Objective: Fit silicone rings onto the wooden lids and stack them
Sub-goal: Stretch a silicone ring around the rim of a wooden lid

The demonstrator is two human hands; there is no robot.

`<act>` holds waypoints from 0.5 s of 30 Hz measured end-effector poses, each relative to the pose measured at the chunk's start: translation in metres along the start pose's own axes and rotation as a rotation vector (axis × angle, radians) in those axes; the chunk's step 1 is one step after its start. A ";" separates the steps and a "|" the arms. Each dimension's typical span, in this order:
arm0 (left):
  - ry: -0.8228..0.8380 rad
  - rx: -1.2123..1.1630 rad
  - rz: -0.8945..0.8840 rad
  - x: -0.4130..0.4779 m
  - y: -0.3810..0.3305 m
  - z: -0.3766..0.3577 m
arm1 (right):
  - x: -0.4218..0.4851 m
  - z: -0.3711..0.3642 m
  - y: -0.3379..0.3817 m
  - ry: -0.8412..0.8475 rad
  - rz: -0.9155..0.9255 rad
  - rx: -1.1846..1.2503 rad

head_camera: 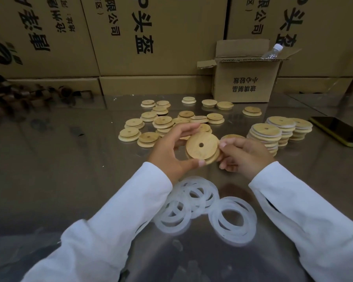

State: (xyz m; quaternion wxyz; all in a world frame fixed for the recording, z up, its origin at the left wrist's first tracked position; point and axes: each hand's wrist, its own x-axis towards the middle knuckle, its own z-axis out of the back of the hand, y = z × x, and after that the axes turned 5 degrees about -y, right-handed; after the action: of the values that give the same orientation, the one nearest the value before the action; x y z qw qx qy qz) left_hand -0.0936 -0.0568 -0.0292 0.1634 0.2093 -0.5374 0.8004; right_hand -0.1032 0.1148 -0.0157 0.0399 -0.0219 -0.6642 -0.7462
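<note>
A round wooden lid [202, 146] with a small centre hole is held tilted above the metal table, its stepped side facing me. My left hand [171, 149] grips its left rim between thumb and fingers. My right hand [240, 154] pinches its right edge. No ring shows on this lid. Several translucent white silicone rings [192, 198] lie in a loose pile between my forearms, with more rings [232, 219] to the right. Loose wooden lids [151, 127] are scattered behind my hands. Stacks of lids [267, 135] stand at the right, white rings showing between their layers.
An open small cardboard box [245, 78] with a plastic bottle [272, 51] stands at the back right. A dark phone [340, 130] lies at the right edge. Large cartons [151, 37] wall off the back. Dark small parts [18, 94] sit at the back left.
</note>
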 end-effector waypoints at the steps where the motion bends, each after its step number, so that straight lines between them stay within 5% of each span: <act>1: 0.004 -0.006 0.006 -0.001 0.000 0.000 | 0.000 0.000 0.000 0.001 0.001 0.002; 7: 0.031 0.057 0.014 -0.004 -0.003 0.000 | 0.003 -0.001 -0.008 -0.015 0.024 -0.074; 15: 0.043 -0.435 0.512 -0.005 0.001 -0.004 | 0.003 0.001 -0.009 0.067 0.106 -0.114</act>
State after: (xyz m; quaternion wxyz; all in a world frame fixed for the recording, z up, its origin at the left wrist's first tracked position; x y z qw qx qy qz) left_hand -0.0904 -0.0531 -0.0339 0.0091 0.0111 -0.7272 0.6863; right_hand -0.1066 0.1172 -0.0244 0.1002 -0.0341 -0.6167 -0.7800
